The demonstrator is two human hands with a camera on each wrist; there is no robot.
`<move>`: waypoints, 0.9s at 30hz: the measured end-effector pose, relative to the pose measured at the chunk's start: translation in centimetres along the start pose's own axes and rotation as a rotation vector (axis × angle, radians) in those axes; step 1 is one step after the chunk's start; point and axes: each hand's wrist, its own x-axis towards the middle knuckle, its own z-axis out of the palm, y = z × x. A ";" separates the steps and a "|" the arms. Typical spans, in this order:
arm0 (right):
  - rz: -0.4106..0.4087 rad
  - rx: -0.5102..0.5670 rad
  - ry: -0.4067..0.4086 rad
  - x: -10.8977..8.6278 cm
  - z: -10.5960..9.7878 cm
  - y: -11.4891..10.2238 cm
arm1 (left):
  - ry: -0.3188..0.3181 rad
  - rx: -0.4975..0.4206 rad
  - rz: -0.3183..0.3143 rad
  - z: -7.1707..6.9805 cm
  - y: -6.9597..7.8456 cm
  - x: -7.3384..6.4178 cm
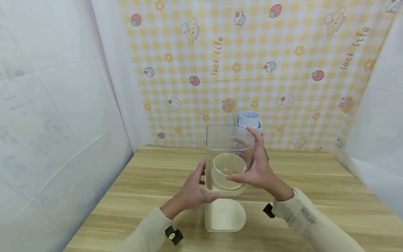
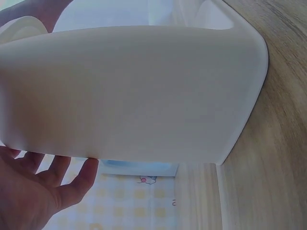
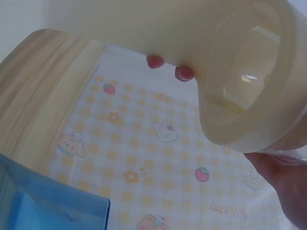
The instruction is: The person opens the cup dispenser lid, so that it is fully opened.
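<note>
A clear plastic piece (image 1: 220, 138) with rounded corners and a cream lower rim stands between both hands in the head view. Within its outline is a cream round cup (image 1: 230, 158). My left hand (image 1: 193, 190) grips the lower left side, thumb in front and fingers behind. On the upper right, my right hand (image 1: 259, 171) holds the piece, its thumb over the cup and its fingers seen through the clear wall. A cream panel (image 2: 144, 96) fills the left wrist view, fingertips at its edge. Below the hands lies a cream rounded base (image 1: 225, 215).
Behind the clear piece stands a light blue holder (image 1: 249, 119) with a round cup, partly hidden. The wood-grain table (image 1: 151, 182) reaches back to a yellow checked cloth (image 1: 176, 84). White sheets (image 1: 56, 87) hang at both sides.
</note>
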 end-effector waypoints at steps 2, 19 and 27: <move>0.020 -0.001 -0.011 0.1 0.0 0.0 | 0.001 -0.005 -0.008 -0.1 0.0 0.0; 0.141 0.036 0.021 0.7 -0.5 -0.3 | 0.001 -0.014 -0.049 0.3 0.2 0.1; -0.017 0.081 0.055 0.5 -0.1 0.0 | -0.020 0.009 -0.047 0.1 0.0 0.1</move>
